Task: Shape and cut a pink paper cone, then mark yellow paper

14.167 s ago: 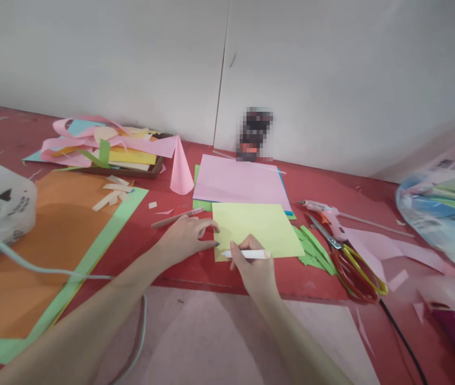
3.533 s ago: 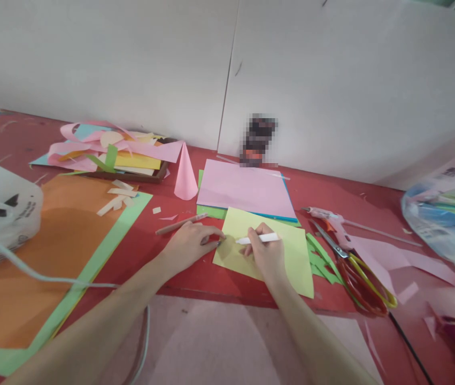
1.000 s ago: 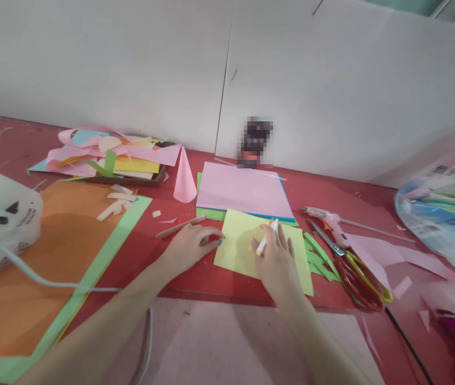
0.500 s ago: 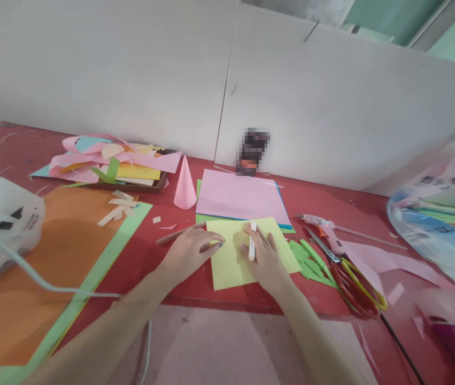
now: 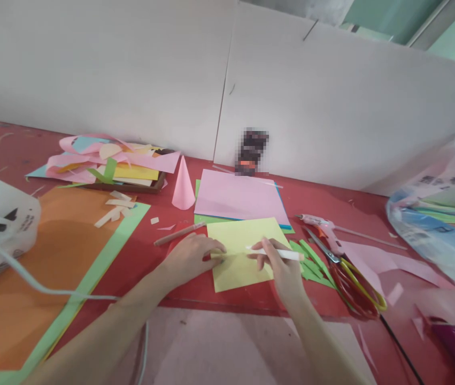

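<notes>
A yellow paper sheet [image 5: 237,240] lies on the red table in front of me. My right hand [image 5: 277,262] is over its right part, fingers closed round a white marker [image 5: 281,253] that lies nearly sideways, one end towards the sheet's middle. At the sheet's left edge rests my left hand [image 5: 195,254], thumb and forefinger bent near each other; whether they pinch the edge is too small to tell. A brownish pen [image 5: 179,234] lies just beyond the left hand. Behind the sheet are stacked pink paper [image 5: 239,195] and a standing pink cone [image 5: 183,187].
To the right lie green scraps [image 5: 311,262], scissors [image 5: 351,278] and a glue gun [image 5: 325,230] with its cord. A tray of paper scraps [image 5: 131,184] stands at back left. Orange paper [image 5: 51,267], a white bag [image 5: 2,230] and a cable are on the left.
The marker in my right hand has turned from upright in view to nearly sideways, and that hand has shifted right. My left hand has moved slightly, its fingers a little closer to the sheet.
</notes>
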A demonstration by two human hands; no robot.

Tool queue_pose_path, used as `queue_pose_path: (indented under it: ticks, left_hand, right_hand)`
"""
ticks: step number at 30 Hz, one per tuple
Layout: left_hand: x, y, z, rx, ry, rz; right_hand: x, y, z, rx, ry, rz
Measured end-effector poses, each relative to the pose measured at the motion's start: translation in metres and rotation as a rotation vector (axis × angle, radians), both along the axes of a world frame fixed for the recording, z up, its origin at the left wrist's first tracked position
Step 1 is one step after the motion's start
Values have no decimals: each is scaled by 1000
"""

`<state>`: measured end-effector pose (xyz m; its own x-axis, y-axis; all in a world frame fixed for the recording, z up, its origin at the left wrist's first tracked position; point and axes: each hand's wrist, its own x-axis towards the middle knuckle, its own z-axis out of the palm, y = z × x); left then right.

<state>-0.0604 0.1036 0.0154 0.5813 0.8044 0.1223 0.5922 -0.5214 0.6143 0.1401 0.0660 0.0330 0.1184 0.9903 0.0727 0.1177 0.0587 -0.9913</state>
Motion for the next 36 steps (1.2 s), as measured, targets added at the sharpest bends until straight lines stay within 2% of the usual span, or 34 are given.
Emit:
queue_pose_path:
  ticks: [3,7,11,15,19,24,36]
  left_hand:
    - [1,-1,2,-7,-13,11]
    - [2,-3,5,-24,-42,32]
    - [4,-3,3,-1,-6,-45]
    - [4,-3,0,-18,30,-32]
    - [5,-3,0,-5,43,-37]
    - [5,-2,2,-19,6,-8]
    - [3,0,0,-59,-7,48]
  right_hand:
    - [0,3,-13,-78,94,-2]
    - [0,6,-21,-96,39,71]
    - [-2,1,-17,-17,44,35]
    - [-6,-5,-11,65,27,52]
    - [-7,-3,-12,-27,-56,141]
    - [-4,2,-17,-52,-79,24]
    - [-7,3,-14,-106,-157,21]
